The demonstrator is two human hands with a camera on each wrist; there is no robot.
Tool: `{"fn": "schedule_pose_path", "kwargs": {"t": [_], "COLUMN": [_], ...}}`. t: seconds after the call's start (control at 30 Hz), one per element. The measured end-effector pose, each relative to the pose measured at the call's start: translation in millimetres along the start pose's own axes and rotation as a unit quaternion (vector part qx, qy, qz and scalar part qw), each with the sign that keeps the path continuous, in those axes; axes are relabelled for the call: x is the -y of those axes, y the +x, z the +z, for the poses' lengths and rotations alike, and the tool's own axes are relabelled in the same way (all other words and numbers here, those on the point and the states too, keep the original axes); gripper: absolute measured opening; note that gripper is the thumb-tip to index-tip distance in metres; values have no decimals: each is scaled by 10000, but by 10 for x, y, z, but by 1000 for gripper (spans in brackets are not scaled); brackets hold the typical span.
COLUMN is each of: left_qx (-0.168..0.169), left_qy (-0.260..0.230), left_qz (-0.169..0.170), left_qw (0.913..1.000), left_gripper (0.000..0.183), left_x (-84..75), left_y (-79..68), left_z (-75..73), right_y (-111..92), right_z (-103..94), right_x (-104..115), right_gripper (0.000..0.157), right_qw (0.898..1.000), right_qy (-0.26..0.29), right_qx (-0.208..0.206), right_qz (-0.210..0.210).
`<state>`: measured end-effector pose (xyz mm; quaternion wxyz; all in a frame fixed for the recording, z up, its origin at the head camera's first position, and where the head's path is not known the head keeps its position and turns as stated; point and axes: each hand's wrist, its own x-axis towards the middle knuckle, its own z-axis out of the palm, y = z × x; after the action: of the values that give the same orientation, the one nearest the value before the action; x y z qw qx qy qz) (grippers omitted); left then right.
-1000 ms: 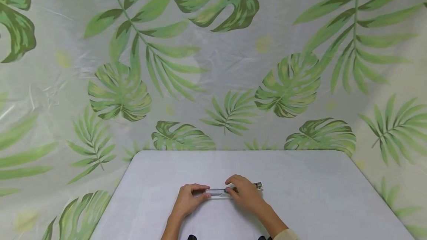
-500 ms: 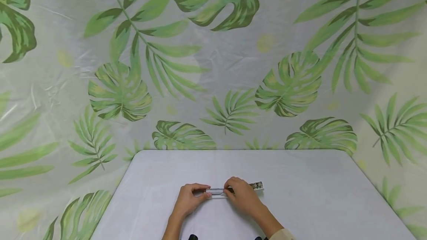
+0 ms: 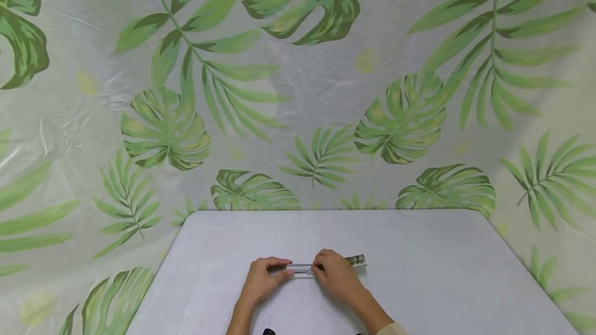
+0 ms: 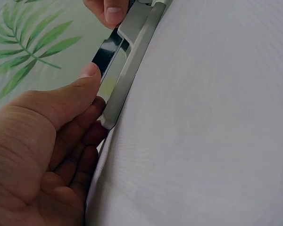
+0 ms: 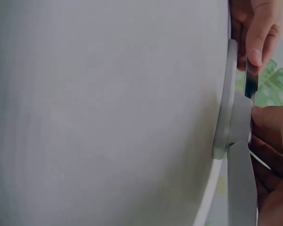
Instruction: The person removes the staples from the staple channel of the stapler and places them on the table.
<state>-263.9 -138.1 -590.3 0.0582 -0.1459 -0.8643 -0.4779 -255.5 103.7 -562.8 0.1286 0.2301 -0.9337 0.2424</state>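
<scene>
A grey-white stapler (image 3: 301,268) lies on the table, opened up, its top cover (image 3: 357,260) swung back to the right. The dark metal magazine (image 4: 105,54) runs above the pale base (image 4: 129,77). At the stapler's left end, my left hand (image 3: 262,279) pinches it, thumb on the magazine and fingers by the base's tip. My right hand (image 3: 339,274) pinches around the magazine's middle, near the hinge, with thumb and fingertips close together. In the right wrist view the cover (image 5: 242,183) angles away beneath that hand (image 5: 276,141). What lies between the right fingertips is hidden.
A white cloth covers the table (image 3: 419,262). Behind it hangs a pale curtain (image 3: 326,92) printed with green leaves. Two small dark objects show at the near edge, one of them a black knob-like shape (image 3: 268,332).
My right hand has shifted slightly left along the stapler, and its thumb and fingers have drawn together. More of the folded-back cover shows behind it. The left hand stays in place.
</scene>
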Motion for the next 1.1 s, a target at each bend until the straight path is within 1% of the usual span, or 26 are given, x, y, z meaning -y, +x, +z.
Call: {"fn": "schedule_pose_path", "kwargs": {"t": [0.17,0.33,0.47,0.6,0.73,0.9,1.0,1.1], "left_qx": [-23,-57,-116,-154,-119,-19,-5,-37], "left_qy": [-21,-24,18,50,3,-10,13,38], "left_qz": [4,11,154,286,184,33,-22,-15], "left_qw": [10000,10000,9998,9995,9998,10000,10000,10000], "left_gripper": [21,21,22,21,21,22,22,21], "left_x": [-5,4,14,14,1,1,4,12], "left_y": [3,5,0,-8,-9,-10,-8,-5], "left_z": [0,-1,9,15,13,11,8,9], "right_y": [-5,-2,8,23,54,82,94,105], "right_z": [37,50,55,73,72,4,-39,-51], "right_x": [22,32,16,-9,-31,-15,18,30], "right_gripper": [5,7,8,10,14,22,19,15], "right_qw": [9996,9979,9960,9949,9949,9972,9981,9984], "right_qy": [206,516,752,879,921,716,535,464], "right_qx": [-161,-169,-218,-346,-236,133,274,318], "right_qz": [91,343,436,364,332,182,98,37]}}
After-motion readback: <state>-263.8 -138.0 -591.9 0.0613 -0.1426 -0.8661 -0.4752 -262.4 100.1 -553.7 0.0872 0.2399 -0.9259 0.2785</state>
